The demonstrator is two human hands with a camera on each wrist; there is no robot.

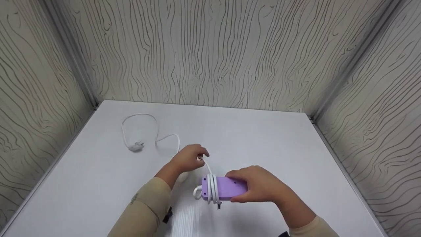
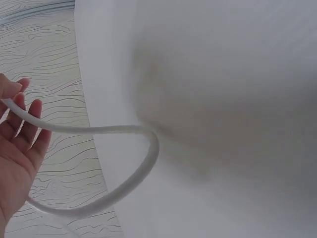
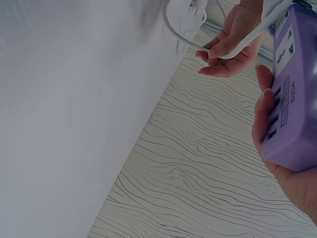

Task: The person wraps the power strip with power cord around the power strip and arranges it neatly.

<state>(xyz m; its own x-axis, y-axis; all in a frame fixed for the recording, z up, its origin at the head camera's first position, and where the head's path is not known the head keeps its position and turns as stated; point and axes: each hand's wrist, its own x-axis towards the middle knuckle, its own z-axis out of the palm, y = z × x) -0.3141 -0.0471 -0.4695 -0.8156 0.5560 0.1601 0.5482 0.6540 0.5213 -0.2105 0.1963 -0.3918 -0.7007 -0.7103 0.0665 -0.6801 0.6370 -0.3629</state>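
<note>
A purple power strip (image 1: 232, 187) with sockets on one face is gripped at its right end by my right hand (image 1: 260, 184). White cord (image 1: 213, 191) is wound in several turns round its left end. My left hand (image 1: 190, 157) pinches the cord just up and left of the strip; in the left wrist view the cord (image 2: 99, 130) runs from thumb and fingers into a loop. From there it trails across the table to a white plug (image 1: 136, 146) lying at the left. In the right wrist view the strip (image 3: 297, 94) shows its sockets and a row of slots.
The white table (image 1: 279, 141) carries the loose cord at its left side. Wood-grain patterned panels (image 1: 210, 56) stand behind it and on both sides. A metal post (image 1: 70, 56) rises at the back left corner.
</note>
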